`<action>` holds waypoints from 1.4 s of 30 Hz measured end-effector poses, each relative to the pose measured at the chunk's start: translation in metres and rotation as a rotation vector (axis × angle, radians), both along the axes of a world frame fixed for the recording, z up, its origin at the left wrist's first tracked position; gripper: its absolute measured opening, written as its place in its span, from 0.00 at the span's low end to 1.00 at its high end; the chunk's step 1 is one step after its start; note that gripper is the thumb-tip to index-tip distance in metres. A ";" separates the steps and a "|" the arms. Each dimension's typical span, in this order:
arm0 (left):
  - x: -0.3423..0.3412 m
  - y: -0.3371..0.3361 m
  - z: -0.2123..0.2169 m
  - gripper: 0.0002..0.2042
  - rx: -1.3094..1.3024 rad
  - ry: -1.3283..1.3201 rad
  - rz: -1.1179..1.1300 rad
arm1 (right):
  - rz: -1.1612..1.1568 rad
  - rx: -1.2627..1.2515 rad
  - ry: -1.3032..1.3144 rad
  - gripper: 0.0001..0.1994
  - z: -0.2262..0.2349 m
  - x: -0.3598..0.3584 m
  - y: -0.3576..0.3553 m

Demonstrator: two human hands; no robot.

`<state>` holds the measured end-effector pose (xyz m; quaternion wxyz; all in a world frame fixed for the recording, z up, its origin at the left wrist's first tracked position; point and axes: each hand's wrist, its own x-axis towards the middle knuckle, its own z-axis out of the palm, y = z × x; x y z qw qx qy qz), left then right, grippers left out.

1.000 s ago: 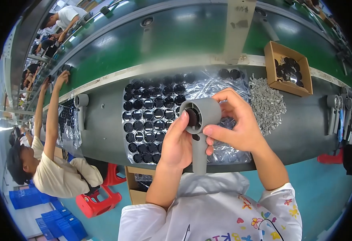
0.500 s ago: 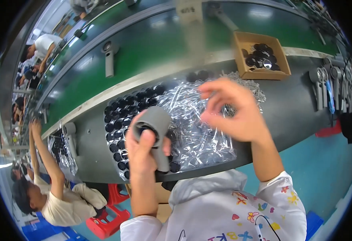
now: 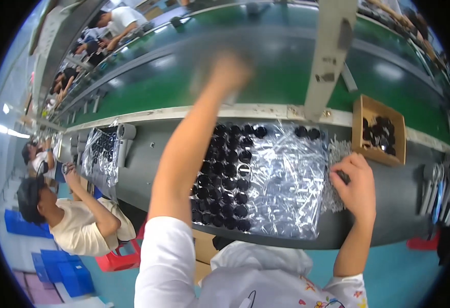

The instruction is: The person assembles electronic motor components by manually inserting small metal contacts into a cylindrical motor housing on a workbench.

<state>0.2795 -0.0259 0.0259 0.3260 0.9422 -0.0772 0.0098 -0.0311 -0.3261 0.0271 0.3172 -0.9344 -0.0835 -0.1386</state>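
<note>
My left hand (image 3: 230,74) is stretched far forward over the green belt (image 3: 158,90) and smeared by motion. A blurred grey shape shows around it, so whether its fingers hold anything cannot be made out. My right hand (image 3: 357,187) is closed, thumb against fingers, beside a pile of small grey parts (image 3: 337,149). Something dark shows between its fingertips, too small to name. Between my arms lies a clear plastic blister tray (image 3: 286,190). Rows of black round caps (image 3: 227,169) fill its left side, and two more sit at its far right edge.
A cardboard box (image 3: 399,138) with black round pieces stands at the right. Beyond it lie several grey handheld bodies (image 3: 432,190). A metal post (image 3: 327,61) rises at the table's far edge. On the left, a co-worker (image 3: 81,215) sits near another plastic tray (image 3: 102,154).
My left hand, which held a grey round-headed body with a handle near me, has swung forward over the belt. My right hand has moved from above the tray to the grey parts pile.
</note>
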 end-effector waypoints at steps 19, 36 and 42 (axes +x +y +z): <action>0.000 0.134 -0.046 0.17 0.421 -0.560 0.653 | -0.124 0.276 0.051 0.04 -0.016 0.004 0.010; -0.234 0.118 0.070 0.22 -1.214 0.332 -0.266 | -0.013 0.216 -0.001 0.07 -0.004 -0.003 -0.001; -0.321 0.096 0.026 0.20 -1.325 0.415 -0.220 | -0.091 0.493 0.040 0.06 -0.021 -0.002 0.005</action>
